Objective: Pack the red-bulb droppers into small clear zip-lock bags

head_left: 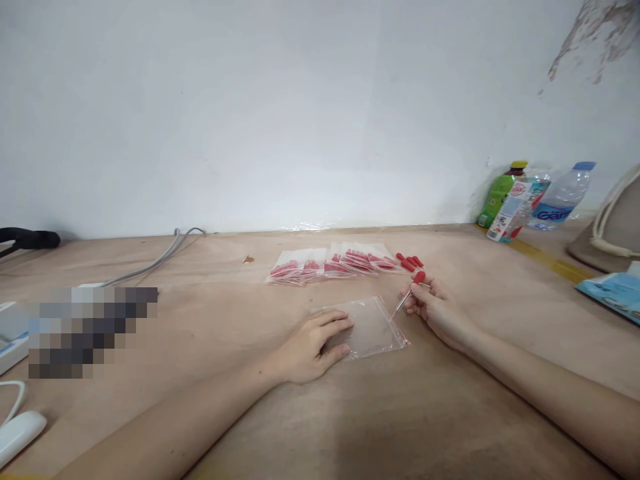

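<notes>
A clear zip-lock bag (373, 327) lies flat on the table, its zip edge facing right. My left hand (315, 343) rests on the bag's left part, fingers stretched out and thumb apart. Pinched in my right hand (433, 307) is a dropper (418, 278) with a red rubber bulb and a thin clear tube. The tube points down and left, its tip at the bag's zip edge; whether it is inside the mouth I cannot tell. Several more red-bulbed droppers (409, 262) lie just beyond my right hand, partly hidden by it.
Several filled bags with red bulbs (337, 262) overlap in a row near the wall. Plastic bottles (560, 200) stand at the back right, by a blue packet (613, 293). A grey cable (155, 262), a blurred-out object (90, 330) and a white mouse (20, 433) are on the left.
</notes>
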A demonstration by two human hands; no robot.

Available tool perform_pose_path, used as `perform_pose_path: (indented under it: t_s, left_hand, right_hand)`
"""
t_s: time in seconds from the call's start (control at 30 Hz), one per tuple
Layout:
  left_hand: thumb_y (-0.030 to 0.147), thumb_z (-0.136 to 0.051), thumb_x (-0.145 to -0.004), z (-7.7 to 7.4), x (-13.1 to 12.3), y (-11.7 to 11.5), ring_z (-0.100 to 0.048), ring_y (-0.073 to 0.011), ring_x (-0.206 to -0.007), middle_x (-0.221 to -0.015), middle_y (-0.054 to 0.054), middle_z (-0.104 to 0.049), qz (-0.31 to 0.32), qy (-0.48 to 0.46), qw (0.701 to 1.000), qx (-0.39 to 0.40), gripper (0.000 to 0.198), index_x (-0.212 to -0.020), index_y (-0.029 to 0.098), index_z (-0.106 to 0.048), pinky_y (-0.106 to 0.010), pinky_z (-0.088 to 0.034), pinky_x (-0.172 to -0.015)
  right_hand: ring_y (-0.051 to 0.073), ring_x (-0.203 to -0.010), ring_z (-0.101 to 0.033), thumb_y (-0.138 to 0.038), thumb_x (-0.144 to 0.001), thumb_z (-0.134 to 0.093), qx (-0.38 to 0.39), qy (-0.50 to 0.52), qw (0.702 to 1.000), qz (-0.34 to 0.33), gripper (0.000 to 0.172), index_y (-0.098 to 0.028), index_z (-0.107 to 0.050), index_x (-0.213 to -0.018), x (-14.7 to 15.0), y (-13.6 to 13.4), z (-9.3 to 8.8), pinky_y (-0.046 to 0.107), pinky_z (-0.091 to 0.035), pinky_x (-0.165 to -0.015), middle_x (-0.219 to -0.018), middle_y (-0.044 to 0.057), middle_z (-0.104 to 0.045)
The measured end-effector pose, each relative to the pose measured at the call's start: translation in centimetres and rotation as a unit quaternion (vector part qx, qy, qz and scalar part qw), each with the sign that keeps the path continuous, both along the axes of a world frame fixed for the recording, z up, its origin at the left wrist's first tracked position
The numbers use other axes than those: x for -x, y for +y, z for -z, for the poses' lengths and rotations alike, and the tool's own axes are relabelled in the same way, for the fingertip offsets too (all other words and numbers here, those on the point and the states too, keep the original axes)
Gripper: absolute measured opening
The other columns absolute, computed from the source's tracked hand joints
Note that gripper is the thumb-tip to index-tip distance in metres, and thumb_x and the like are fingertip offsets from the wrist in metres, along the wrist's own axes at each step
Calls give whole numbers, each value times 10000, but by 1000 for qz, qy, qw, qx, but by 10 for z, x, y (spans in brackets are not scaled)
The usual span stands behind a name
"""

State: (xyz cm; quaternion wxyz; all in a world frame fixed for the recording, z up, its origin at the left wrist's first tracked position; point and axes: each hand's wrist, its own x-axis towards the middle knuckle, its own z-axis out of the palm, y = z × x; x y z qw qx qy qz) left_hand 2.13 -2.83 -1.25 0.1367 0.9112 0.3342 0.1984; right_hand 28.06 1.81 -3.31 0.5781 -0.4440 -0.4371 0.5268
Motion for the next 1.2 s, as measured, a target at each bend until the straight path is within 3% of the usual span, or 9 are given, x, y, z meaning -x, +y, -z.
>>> perform_pose_path:
  t_s: [0.1, 0.27, 0.4, 0.53, 0.67, 0.77, 0.9, 1.03, 1.2]
  left_hand:
    - [316, -463, -870, 0, 0, -1, -403, -213, -1209, -1293, -96, -458, 3, -8, 1000, 6, 418, -1266, 186, -439, -387, -336, -1011]
    - [303, -471, -864, 0, 0, -1, -393, -213, -1218, -1319, -91, -437, 4, -18, 1000, 7, 463, -1304, 192, -379, -396, -328, -1015]
    - [308, -476, -862, 0, 0, -1, -397, -204, -1214, -1308, -94, -449, -5, -13, 1000, 12, 472, -1304, 175, -377, -378, -328, -1017]
    - [299, -474, -861, -1, 0, -1, -413, -210, -1200, -1296, -105, -461, -10, -9, 1000, 19, 466, -1298, 164, -389, -375, -339, -1008]
    - [294, -473, -861, -2, -1, -1, -422, -210, -1190, -1292, -98, -467, -5, -13, 1000, 17, 462, -1299, 172, -389, -379, -340, -1006]
    - [291, -472, -862, -2, -1, -1, -428, -215, -1185, -1278, -97, -484, -2, -19, 1000, 15, 446, -1287, 173, -405, -392, -347, -999]
    - [295, -467, -868, -2, -1, 0, -422, -210, -1193, -1277, -92, -486, 3, -18, 1000, 14, 414, -1264, 178, -441, -399, -337, -1009]
    - [303, -459, -874, -1, -1, 0, -408, -207, -1208, -1300, -84, -462, 3, -11, 1000, 15, 405, -1265, 195, -449, -398, -335, -1014]
    - [309, -425, -894, -1, -1, 1, -384, -208, -1230, -1319, -93, -441, 4, 0, 1000, 15, 409, -1281, 178, -437, -379, -315, -1029]
  right_hand:
    - [106, -555, -573, -293, -689, -639, 18, 18, 999, -28, 370, -249, -372, -941, 5, -7, -5, 241, -471, -533, -706, -33, -613]
    - [127, -634, -610, -294, -687, -643, 56, 49, 991, -113, 276, -222, -414, -824, 5, -12, -5, 291, -484, -663, -687, -22, -613]
    - [80, -566, -539, -316, -663, -677, 28, -57, 977, -201, 247, -180, -500, -769, -6, -8, -4, 219, -419, -563, -641, -27, -584]
    - [84, -591, -517, -368, -608, -712, -14, -196, 940, -279, 305, -155, -560, -765, -14, -4, -9, 220, -389, -547, -668, -16, -588]
    - [102, -623, -515, -438, -627, -678, -81, -286, 908, -297, 325, -155, -644, -782, -12, 0, -14, 235, -395, -567, -684, 3, -607]
    - [107, -635, -517, -457, -670, -633, -94, -299, 895, -319, 324, -163, -678, -798, -5, 1, -15, 235, -394, -575, -711, 12, -625]
    - [55, -456, -403, -417, -619, -687, -36, -281, 915, -287, 310, -153, -664, -782, 2, -5, -14, 188, -292, -447, -496, -55, -503]
    - [45, -450, -410, -345, -530, -757, 9, -237, 932, -273, 320, -144, -632, -746, 6, -10, -16, 170, -300, -431, -490, -66, -494]
    - [40, -448, -446, -382, -591, -722, 50, -199, 948, -242, 274, -160, -610, -706, 9, -15, -21, 148, -334, -392, -534, -46, -536]
